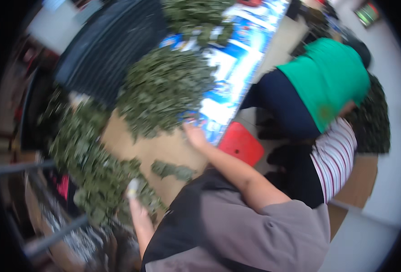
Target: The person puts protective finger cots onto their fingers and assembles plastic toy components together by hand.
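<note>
1. Your right hand (pixel 193 133) reaches forward to the near edge of the large heap of green leafy sprigs (pixel 164 86) in the middle of the table. The fingers are spread a little and lie on the leaves and the surface under them. The blur hides whether they are pinching any sprig, so you cannot tell if the hand grips anything.

2. Your left hand (pixel 134 201) is low on the left, pushed into the long band of green leaves (pixel 89 158) that runs down that side. A small pale object (pixel 132 186) shows at the fingertips. The picture is too smeared to tell what it is, or how far that hand is closed.

3. Your hands are well apart, with bare brown cardboard sheet (pixel 164 149) between them.

4. Count of leaf heaps: three large ones (the middle heap, the left band, and a far heap of green leaves (pixel 196 18) at the top), plus one small loose clump of leaves (pixel 173 170) lying on the cardboard between your arms.

5. One blue and white printed sheet (pixel 236 63) lies under the far side of the middle heap.

6. One red plastic stool (pixel 241 144) stands just right of your right forearm.

7. One other person in a green top (pixel 332 77) bends over on the right.
</note>
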A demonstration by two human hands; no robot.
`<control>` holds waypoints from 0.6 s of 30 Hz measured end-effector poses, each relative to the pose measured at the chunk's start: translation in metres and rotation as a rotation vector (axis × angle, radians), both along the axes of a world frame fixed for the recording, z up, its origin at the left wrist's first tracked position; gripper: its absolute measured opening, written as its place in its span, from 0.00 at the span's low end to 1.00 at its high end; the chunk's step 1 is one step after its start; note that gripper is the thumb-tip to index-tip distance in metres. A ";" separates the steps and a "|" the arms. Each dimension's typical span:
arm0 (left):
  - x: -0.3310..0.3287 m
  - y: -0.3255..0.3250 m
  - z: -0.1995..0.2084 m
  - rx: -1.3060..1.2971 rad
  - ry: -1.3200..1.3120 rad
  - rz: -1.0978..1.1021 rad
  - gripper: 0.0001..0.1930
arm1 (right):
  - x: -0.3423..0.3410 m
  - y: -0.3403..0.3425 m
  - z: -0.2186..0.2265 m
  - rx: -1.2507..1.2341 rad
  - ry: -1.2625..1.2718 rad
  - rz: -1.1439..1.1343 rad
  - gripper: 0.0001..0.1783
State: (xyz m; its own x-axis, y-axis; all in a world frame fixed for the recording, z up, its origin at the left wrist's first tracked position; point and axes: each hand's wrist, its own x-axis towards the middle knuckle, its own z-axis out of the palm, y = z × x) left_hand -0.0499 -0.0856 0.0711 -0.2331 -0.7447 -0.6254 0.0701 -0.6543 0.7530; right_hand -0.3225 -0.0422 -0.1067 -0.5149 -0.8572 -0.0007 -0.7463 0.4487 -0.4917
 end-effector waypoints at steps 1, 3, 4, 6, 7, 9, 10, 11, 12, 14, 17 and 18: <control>-0.001 0.003 0.008 0.005 0.010 -0.036 0.21 | 0.002 -0.004 0.002 -0.024 0.024 -0.031 0.14; -0.007 0.009 0.009 0.076 0.180 0.014 0.23 | -0.003 -0.002 0.025 -0.051 -0.096 -0.075 0.15; -0.012 0.010 0.007 0.096 0.211 0.017 0.22 | -0.012 0.007 0.031 -0.043 -0.086 -0.111 0.15; -0.028 0.009 0.015 0.115 0.192 -0.050 0.22 | -0.026 0.017 0.048 -0.182 -0.217 -0.083 0.16; -0.034 0.008 0.018 0.125 0.165 -0.091 0.22 | -0.034 0.022 0.057 -0.179 -0.214 -0.093 0.16; -0.036 0.010 0.019 0.113 0.111 -0.136 0.23 | -0.039 0.033 0.091 -0.133 -0.422 -0.001 0.17; -0.039 0.013 0.025 0.129 0.132 -0.180 0.24 | -0.035 0.036 0.099 -0.168 -0.656 0.000 0.15; -0.043 0.017 0.031 0.143 0.150 -0.217 0.24 | -0.032 0.045 0.108 -0.332 -0.698 0.069 0.15; -0.052 0.025 0.037 0.176 0.088 -0.174 0.25 | -0.024 0.053 0.119 -0.490 -0.756 0.159 0.15; -0.052 0.026 0.030 0.214 0.087 -0.165 0.26 | -0.017 0.074 0.159 -0.358 -0.779 0.472 0.15; -0.048 0.017 0.009 0.294 0.216 -0.324 0.25 | 0.005 0.095 0.218 -0.135 -0.672 0.696 0.16; -0.044 0.018 0.006 0.334 0.265 -0.335 0.25 | 0.013 0.095 0.223 -0.137 -0.698 0.750 0.16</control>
State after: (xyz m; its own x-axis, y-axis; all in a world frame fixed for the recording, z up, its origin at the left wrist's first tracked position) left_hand -0.0938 -0.0674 0.0775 -0.6056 -0.3731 -0.7029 -0.0241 -0.8743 0.4848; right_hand -0.3100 0.0525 0.1168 0.2295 -0.9729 0.0271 -0.3398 -0.1062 -0.9345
